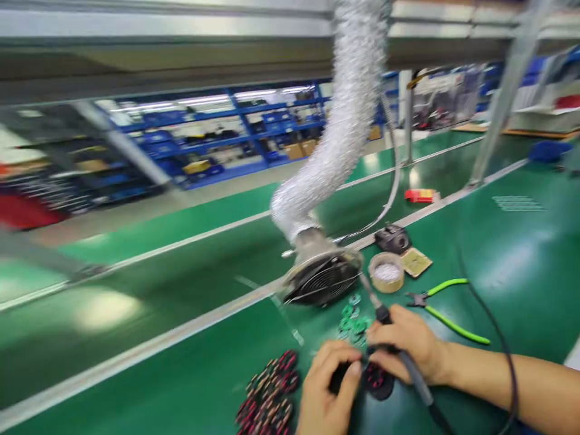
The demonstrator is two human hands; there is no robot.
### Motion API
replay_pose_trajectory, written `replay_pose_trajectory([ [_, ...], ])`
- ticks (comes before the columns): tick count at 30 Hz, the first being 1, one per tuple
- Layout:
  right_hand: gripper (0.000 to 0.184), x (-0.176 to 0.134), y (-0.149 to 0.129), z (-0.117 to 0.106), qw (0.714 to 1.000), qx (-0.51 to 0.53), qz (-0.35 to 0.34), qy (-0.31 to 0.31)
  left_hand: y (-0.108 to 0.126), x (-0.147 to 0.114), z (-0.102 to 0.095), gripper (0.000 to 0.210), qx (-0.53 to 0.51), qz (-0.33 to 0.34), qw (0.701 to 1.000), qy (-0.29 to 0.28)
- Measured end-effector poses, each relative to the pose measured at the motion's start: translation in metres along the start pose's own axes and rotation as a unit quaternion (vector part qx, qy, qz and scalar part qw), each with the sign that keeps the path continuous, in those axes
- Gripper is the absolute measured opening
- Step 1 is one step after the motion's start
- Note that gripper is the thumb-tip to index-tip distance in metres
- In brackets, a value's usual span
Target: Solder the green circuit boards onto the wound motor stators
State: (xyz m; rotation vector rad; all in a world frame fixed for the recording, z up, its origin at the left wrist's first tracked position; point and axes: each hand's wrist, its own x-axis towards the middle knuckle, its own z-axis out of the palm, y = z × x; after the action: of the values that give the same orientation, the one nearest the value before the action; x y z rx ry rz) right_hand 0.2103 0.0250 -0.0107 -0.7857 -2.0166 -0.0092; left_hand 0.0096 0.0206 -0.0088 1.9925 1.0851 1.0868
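Note:
My right hand (405,344) is closed around a soldering iron (383,314), whose metal barrel points up and away to the left. A grey and black cable (419,380) runs from beneath this hand towards the bottom edge. My left hand (328,383) is curled with fingertips pinched together close to my right fingers; what they grip is hidden. Just below the fingertips sits a dark round part with red windings (378,380). Small green rings (353,323) lie in a pile beyond my hands. To the left is a heap of ring-shaped coils (267,396) in black, red and copper.
A fume extractor hood (324,275) hangs low on a silver flexible duct (353,103). Green-handled cutters (453,314), a tape roll (386,272), a yellowish square pad (415,262) and a black holder (393,238) lie on the green bench (521,272). A metal rail runs along its far side.

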Motion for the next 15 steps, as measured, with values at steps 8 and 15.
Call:
replay_pose_trajectory([
  [8, 0.028, -0.0066, 0.0009, 0.0011, 0.997, 0.074, 0.017, -0.003, 0.0093, -0.006, 0.0043, 0.013, -0.028, -0.054, 0.998, 0.007],
  [15, 0.025, -0.0019, -0.0048, 0.0, 0.996, 0.084, 0.007, -0.018, 0.01, -0.0055, 0.0039, 0.022, -0.053, -0.048, 0.997, -0.003],
])
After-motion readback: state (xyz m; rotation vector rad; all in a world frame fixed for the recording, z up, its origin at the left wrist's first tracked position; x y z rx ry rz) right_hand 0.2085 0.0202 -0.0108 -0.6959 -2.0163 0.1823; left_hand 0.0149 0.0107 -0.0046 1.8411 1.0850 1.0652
